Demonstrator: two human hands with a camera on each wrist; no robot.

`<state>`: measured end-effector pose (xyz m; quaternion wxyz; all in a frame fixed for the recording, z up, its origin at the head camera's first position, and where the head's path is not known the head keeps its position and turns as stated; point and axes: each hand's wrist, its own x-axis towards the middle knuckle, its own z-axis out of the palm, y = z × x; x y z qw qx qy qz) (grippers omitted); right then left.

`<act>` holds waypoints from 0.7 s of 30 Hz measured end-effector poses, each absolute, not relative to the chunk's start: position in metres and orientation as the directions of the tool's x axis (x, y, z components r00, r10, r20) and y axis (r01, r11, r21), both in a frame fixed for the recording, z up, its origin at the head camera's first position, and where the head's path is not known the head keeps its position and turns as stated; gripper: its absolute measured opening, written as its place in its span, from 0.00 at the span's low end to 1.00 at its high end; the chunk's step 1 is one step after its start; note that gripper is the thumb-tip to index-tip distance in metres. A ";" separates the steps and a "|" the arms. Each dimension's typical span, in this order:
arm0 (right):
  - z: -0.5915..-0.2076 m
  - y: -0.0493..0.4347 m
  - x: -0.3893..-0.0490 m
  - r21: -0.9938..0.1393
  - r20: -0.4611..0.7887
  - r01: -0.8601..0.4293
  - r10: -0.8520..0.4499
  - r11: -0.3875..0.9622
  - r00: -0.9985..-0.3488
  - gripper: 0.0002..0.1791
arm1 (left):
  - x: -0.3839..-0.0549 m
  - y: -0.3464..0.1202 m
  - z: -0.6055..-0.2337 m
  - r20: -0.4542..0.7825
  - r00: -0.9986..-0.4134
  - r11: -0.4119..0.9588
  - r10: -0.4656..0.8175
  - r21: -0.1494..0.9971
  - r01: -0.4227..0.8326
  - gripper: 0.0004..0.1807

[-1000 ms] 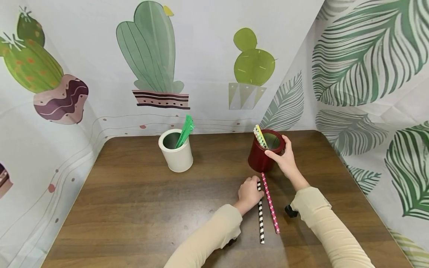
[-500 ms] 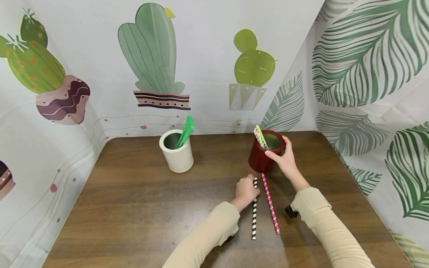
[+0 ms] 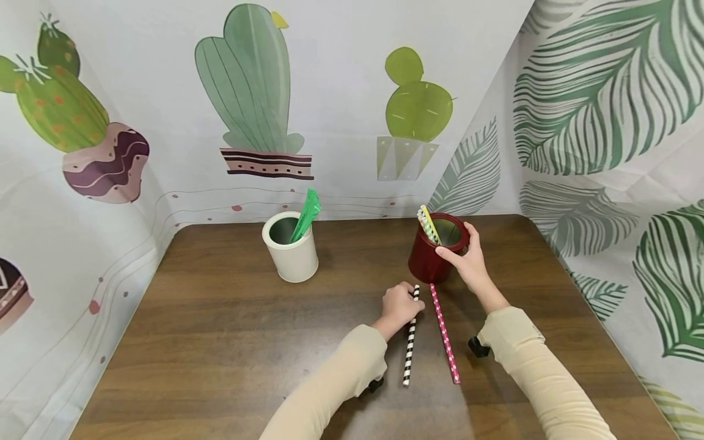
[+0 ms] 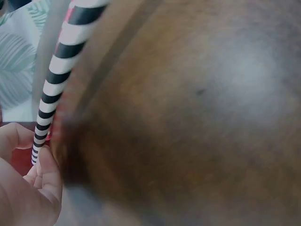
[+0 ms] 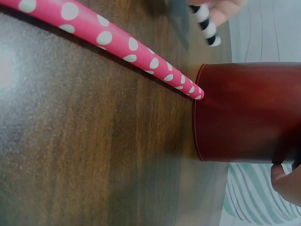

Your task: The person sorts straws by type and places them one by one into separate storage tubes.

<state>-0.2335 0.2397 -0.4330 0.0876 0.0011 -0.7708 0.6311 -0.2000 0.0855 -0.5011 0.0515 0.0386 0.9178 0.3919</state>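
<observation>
My left hand pinches a black-and-white striped paper straw near its far end. In the left wrist view the straw runs up from the fingertips, and a dark streak like its shadow lies apart on the wood. To its right a pink paper straw with white dots lies on the table, its far end close to a dark red cup. My right hand holds that cup by the rim, thumb in front and fingers on the right side. Several patterned straws and a yellow one lean inside it.
A cream-white cup stands at the back left of the brown wooden table, with green-wrapped sticks leaning in it. Behind the table hangs a white cloth printed with cacti and leaves.
My left hand has moved left with the striped straw, away from the pink straw. The straw has tilted, its near end now further left. My right hand and the red cup have stayed put.
</observation>
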 end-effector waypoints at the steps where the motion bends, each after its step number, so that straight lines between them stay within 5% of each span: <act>1: -0.433 0.240 -0.233 -0.972 0.136 -0.112 0.107 0.207 -0.985 0.45 | -0.202 0.085 -0.499 -0.071 -0.992 0.673 0.108 0.739 0.020 0.14; 21: -0.433 0.240 -0.234 -0.972 0.126 -0.101 0.107 0.213 -0.986 0.46 | -0.232 0.069 -0.453 -0.133 -0.989 0.296 0.071 0.949 -0.106 0.17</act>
